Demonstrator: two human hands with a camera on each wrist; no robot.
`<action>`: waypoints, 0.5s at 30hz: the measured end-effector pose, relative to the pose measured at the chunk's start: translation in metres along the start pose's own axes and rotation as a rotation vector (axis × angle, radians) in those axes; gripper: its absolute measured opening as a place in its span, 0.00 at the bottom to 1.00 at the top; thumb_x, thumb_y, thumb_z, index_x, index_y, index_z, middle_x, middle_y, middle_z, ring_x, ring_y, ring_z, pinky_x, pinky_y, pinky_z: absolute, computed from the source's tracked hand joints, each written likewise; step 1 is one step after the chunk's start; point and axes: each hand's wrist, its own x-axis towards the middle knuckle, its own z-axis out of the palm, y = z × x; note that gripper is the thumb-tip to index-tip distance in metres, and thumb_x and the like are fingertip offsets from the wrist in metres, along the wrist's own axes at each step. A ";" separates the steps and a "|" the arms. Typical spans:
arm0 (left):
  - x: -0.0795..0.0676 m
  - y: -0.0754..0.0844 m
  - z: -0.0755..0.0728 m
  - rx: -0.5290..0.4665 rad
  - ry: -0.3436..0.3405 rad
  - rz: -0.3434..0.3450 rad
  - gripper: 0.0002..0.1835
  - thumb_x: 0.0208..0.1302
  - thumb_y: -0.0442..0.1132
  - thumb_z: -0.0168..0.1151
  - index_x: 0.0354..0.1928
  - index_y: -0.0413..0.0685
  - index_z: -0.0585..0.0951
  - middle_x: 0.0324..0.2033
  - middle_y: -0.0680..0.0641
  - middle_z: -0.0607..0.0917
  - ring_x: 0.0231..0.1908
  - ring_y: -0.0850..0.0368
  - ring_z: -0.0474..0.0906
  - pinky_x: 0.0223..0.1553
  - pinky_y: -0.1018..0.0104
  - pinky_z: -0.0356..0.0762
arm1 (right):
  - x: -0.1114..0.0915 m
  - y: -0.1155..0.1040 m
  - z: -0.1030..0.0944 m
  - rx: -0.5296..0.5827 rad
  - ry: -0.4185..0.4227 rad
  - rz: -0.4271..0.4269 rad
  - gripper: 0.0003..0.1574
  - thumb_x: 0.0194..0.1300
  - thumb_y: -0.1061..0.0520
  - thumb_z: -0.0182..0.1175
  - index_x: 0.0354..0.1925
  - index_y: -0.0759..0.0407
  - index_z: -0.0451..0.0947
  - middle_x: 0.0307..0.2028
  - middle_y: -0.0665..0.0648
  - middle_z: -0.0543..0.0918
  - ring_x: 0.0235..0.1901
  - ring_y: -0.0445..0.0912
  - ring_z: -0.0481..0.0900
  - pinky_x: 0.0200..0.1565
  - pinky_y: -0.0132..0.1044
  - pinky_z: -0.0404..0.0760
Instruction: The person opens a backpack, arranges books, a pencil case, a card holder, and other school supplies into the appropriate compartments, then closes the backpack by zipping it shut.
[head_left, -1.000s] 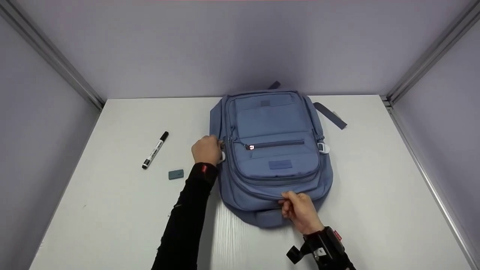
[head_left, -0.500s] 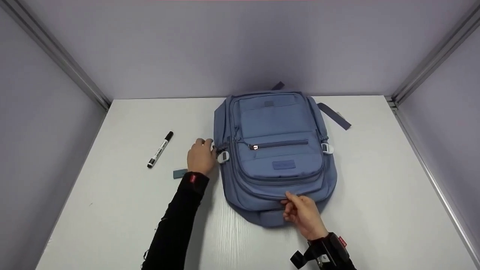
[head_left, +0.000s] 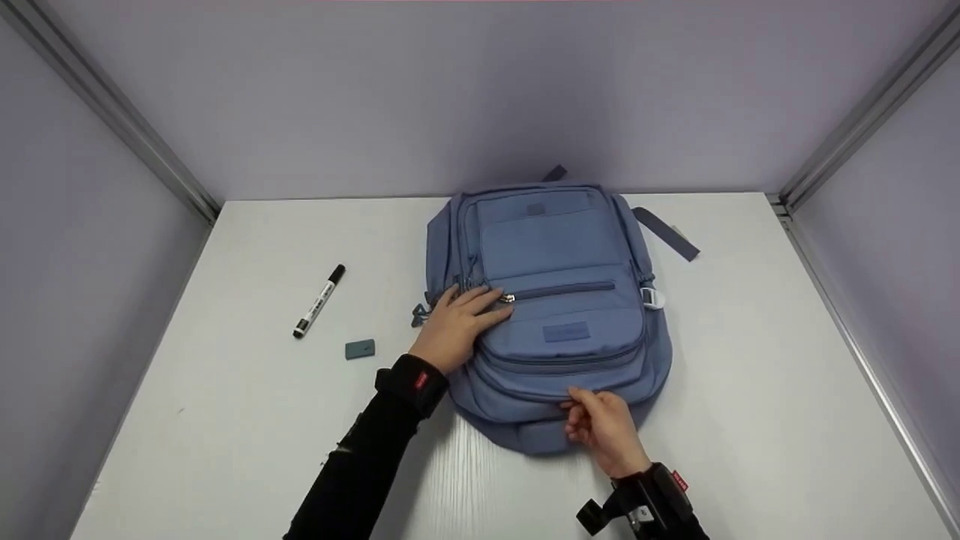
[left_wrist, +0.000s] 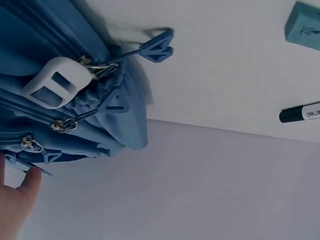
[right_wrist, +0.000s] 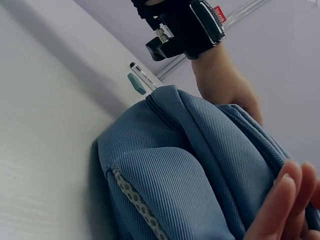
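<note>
A blue backpack lies front side up on the white table. My left hand rests on its left front, fingers spread and fairly straight beside the front pocket's zipper slider. In the left wrist view, that hand's fingertips are near small zipper pulls; part of the hand is out of frame. A blue triangular zipper pull hangs off the bag's left side, close to a white buckle. My right hand pinches the fabric edge at the lower front between thumb and finger.
Left of the bag lie a black-and-white marker and a small teal block. A dark strap sticks out at the bag's upper right. Pale panels enclose the table's back and sides.
My left hand has let go of the bag's left side, drawn back a little, then moved right onto its front with fingers spread. The right hand keeps its hold at the lower edge.
</note>
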 end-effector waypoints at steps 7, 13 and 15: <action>-0.011 -0.005 0.007 0.012 0.080 0.044 0.25 0.63 0.27 0.59 0.59 0.59 0.83 0.64 0.47 0.79 0.66 0.48 0.75 0.68 0.40 0.66 | 0.007 -0.003 -0.002 0.005 0.050 -0.034 0.20 0.69 0.63 0.52 0.19 0.59 0.75 0.11 0.47 0.72 0.12 0.38 0.73 0.20 0.27 0.75; -0.024 0.007 0.010 0.090 0.158 0.052 0.24 0.62 0.29 0.60 0.57 0.58 0.84 0.62 0.46 0.81 0.60 0.49 0.79 0.64 0.45 0.72 | 0.015 -0.008 -0.012 -0.058 0.128 -0.054 0.17 0.66 0.64 0.54 0.19 0.59 0.73 0.11 0.48 0.72 0.12 0.39 0.74 0.20 0.29 0.76; -0.026 0.015 0.010 0.131 0.184 0.056 0.23 0.61 0.30 0.61 0.57 0.58 0.84 0.61 0.45 0.82 0.58 0.50 0.81 0.62 0.47 0.74 | 0.020 -0.012 -0.017 -0.085 0.154 -0.056 0.17 0.66 0.63 0.54 0.19 0.59 0.73 0.11 0.48 0.73 0.13 0.39 0.74 0.20 0.29 0.77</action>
